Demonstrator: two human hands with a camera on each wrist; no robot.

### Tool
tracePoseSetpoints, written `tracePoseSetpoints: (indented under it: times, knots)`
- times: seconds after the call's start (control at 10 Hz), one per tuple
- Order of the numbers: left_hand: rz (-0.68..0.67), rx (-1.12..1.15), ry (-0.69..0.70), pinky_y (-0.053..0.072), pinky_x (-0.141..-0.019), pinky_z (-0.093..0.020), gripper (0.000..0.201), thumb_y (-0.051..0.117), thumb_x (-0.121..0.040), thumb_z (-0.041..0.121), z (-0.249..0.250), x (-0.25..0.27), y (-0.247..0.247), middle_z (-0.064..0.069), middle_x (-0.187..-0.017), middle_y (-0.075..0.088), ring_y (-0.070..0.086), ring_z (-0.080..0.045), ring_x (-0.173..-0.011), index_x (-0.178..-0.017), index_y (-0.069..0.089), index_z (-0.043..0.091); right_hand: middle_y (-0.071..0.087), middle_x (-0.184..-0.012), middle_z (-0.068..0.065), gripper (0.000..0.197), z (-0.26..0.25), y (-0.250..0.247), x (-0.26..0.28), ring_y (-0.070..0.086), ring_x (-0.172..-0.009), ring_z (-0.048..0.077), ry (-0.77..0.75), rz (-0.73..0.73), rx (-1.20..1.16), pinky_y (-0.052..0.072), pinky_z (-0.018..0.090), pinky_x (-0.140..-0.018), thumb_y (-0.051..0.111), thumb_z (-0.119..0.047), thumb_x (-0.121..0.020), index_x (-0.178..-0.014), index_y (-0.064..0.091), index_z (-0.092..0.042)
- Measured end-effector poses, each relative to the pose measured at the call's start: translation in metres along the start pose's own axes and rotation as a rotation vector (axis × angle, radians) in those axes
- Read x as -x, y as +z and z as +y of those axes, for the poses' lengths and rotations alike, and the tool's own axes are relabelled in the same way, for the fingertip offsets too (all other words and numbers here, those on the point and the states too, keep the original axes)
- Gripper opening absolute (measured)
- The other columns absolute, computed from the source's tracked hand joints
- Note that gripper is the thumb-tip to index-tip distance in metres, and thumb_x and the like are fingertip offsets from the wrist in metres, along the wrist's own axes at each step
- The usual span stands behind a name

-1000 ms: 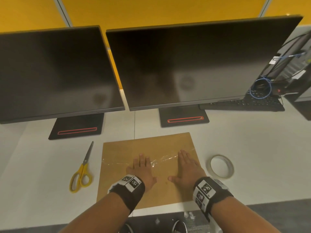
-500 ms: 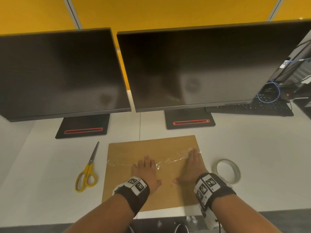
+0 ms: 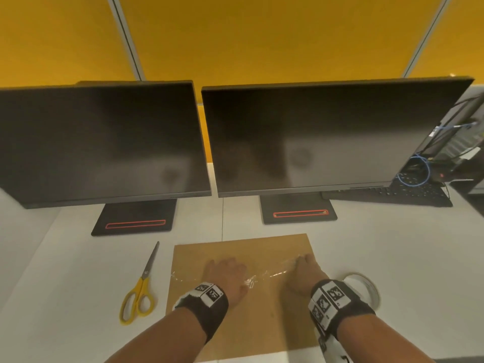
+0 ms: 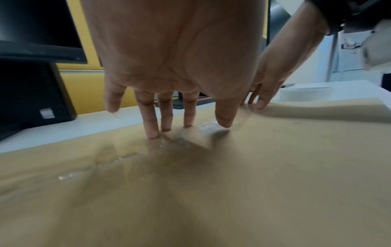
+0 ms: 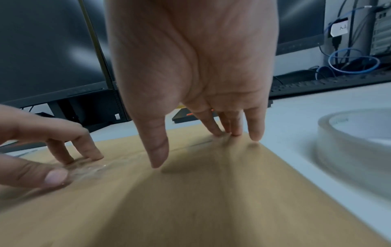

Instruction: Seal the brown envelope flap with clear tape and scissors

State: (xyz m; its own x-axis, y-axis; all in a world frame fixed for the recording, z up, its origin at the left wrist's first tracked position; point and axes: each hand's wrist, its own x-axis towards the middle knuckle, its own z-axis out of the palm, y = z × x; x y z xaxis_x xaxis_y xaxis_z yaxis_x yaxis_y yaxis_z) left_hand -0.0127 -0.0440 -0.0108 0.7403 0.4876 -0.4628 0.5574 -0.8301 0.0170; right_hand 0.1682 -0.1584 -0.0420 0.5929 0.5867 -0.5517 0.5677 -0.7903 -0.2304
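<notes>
Both hands flat, fingers spread: left hand (image 3: 227, 276) pins the clear tape (image 3: 264, 275) mid-strip on the brown envelope (image 3: 251, 323), right hand (image 3: 303, 274) presses its far-right end. Best bet: rub outward from the left fingertips (image 4: 152, 132) (wrinkles sit there), flattening all 2 ends.

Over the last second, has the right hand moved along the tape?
Yes. The right hand has slid rightward along the clear tape to the brown envelope's right edge, nearer the tape roll.
</notes>
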Motion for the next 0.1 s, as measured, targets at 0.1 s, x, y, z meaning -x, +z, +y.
tracePoseSetpoints:
  times: [0.1]
  knots:
    - [-0.086, 0.029, 0.006, 0.034, -0.104, -0.047, 0.044, 0.041, -0.094, 0.04, -0.0107, -0.0102, -0.025, -0.006, -0.134, 0.046, 0.048, -0.028, -0.122, -0.132, 0.045, 0.02, 0.043, -0.135, 0.011, 0.054, -0.0066, -0.0122, -0.0032, 0.047, -0.123, 0.03, -0.004, -0.041, 0.035, 0.043, 0.042, -0.103, 0.052, -0.03, -0.079, -0.13, 0.045, -0.013]
